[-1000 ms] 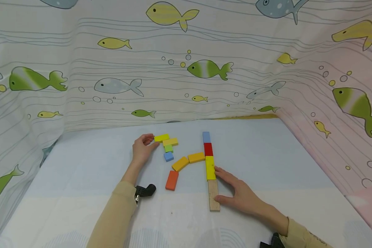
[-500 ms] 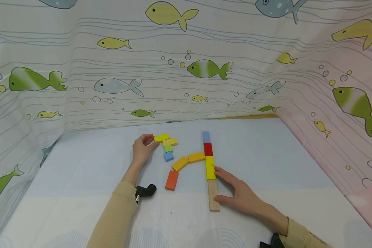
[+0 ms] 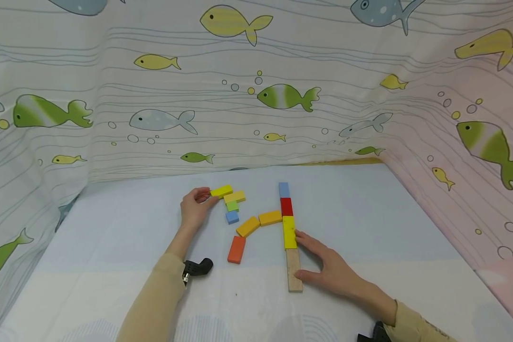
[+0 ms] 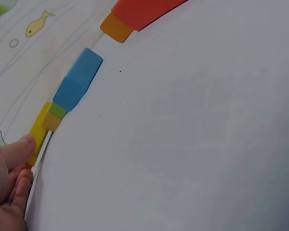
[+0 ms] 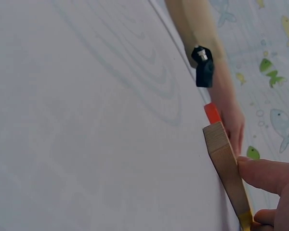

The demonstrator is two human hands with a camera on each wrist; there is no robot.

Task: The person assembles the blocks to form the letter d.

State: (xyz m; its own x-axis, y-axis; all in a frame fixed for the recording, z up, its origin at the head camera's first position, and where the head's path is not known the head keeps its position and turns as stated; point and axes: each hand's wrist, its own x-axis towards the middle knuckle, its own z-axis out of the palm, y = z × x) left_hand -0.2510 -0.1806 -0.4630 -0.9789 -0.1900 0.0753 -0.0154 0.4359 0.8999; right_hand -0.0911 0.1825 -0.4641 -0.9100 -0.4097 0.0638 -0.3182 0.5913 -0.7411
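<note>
My left hand (image 3: 194, 207) pinches a bright yellow block (image 3: 221, 191) by its left end, thumb on the near side. That block lies slightly tilted beside a pale yellow block (image 3: 235, 196), with a green block (image 3: 232, 205) and a small blue block (image 3: 232, 217) below. My right hand (image 3: 335, 270) touches the right side of a straight column. Its thumb rests at the plain wooden block (image 3: 294, 270) and its fingertips at a yellow block (image 3: 289, 232). Above these in the column lie a red block (image 3: 286, 206) and a blue block (image 3: 284, 190).
Two orange-yellow blocks (image 3: 248, 226) curve left from the column to an orange-red block (image 3: 236, 250). A pale cloth (image 3: 256, 304) covers the table, and a fish-patterned cloth (image 3: 222, 104) hangs behind it. A black wrist device (image 3: 198, 267) sits at the left sleeve.
My left hand has shifted slightly left, drawing the bright yellow block a little left and turning it slightly. My right hand and the column look unmoved; the whole view has shifted a touch.
</note>
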